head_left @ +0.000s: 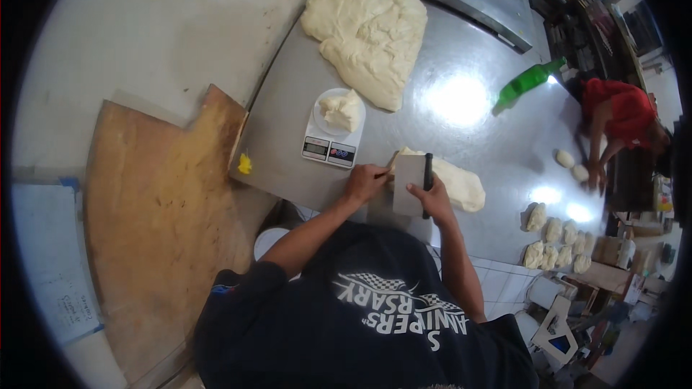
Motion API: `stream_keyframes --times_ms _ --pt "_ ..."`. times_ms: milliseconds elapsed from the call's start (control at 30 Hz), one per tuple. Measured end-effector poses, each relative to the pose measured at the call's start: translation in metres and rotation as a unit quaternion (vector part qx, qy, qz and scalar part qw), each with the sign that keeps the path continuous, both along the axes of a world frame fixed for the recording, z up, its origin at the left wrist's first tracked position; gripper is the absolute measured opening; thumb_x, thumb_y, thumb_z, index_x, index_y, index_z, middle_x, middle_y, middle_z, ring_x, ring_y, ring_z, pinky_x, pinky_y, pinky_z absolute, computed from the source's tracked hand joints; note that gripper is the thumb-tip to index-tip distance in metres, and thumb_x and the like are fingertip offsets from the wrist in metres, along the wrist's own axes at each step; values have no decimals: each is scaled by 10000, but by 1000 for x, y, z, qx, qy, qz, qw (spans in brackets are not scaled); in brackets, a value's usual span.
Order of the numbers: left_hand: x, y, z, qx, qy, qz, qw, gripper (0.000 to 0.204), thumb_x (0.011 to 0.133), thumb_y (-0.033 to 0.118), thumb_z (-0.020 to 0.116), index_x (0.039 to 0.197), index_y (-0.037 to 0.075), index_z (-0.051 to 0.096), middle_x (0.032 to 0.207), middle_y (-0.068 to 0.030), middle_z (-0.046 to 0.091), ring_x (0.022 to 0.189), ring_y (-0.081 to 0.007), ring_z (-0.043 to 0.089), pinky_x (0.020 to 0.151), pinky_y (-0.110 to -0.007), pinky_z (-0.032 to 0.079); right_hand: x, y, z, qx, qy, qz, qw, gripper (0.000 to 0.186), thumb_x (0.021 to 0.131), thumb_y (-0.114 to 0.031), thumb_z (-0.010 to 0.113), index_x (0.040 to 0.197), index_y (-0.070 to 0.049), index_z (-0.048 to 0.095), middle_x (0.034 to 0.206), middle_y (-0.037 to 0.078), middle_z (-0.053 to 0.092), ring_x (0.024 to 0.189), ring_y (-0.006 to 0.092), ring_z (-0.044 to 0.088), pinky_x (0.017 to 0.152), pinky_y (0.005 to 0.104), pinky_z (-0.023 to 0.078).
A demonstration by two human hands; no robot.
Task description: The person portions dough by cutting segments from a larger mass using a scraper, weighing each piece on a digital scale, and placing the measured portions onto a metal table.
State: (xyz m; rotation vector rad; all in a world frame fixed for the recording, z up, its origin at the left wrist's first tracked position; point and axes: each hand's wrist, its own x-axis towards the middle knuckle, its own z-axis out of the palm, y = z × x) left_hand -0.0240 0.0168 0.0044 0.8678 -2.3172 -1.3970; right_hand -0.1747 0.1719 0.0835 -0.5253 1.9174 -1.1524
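Note:
My right hand (pixel 432 198) grips a metal dough scraper (pixel 412 183) with a dark handle, held over the near left part of a long pale dough strip (pixel 458 187). Beside the strip's left end, my left hand (pixel 366 182) has its fingers curled together; what they hold, if anything, I cannot make out. Just behind that hand, a white digital kitchen scale (pixel 313 133) bears a lump of dough (pixel 340 111). A big mass of dough (pixel 367 36) lies farther back on the steel table (pixel 267 155).
A green bottle (pixel 530 82) lies at the back right, near a co-worker (pixel 620 108) in red whose hands are by two dough balls (pixel 573 165). Several dough pieces (pixel 555 241) sit at the right edge. A wooden board (pixel 158 216) stands at the left; a yellow scrap (pixel 244 163) rests nearby.

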Motion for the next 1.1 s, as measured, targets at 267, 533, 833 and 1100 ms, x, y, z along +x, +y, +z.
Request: stream_keyframes --times_ms 267,533,833,1100 --pt "14 -7 2 90 6 25 996 265 922 225 802 1130 61 797 972 -145 802 815 -144 770 714 -291 576 8 -10 -9 86 104 60 989 485 834 -206 834 1160 77 613 1005 265 731 935 354 735 828 432 568" --pt "23 -5 -9 21 15 32 999 233 896 197 808 1081 56 813 950 -168 790 796 -233 778 714 -328 584 27 -21 -34 101 237 109 960 483 828 -222 803 1115 67 543 924 348 694 901 524 687 789 563 547" --pt "29 -30 -3 -101 10 3 995 225 874 191 808 1045 44 806 904 -162 757 816 -302 753 728 -382 581 55 -42 -57 92 251 102 958 517 849 -250 797 1110 73 490 888 374 672 900 565 665 792 607 525" --pt "12 -132 62 -382 30 165 909 201 955 252 735 1062 98 806 1116 -100 725 1071 -312 628 968 -453 458 40 -38 -56 93 183 107 973 551 853 -275 822 1183 74 552 982 293 710 906 413 715 809 497 565"
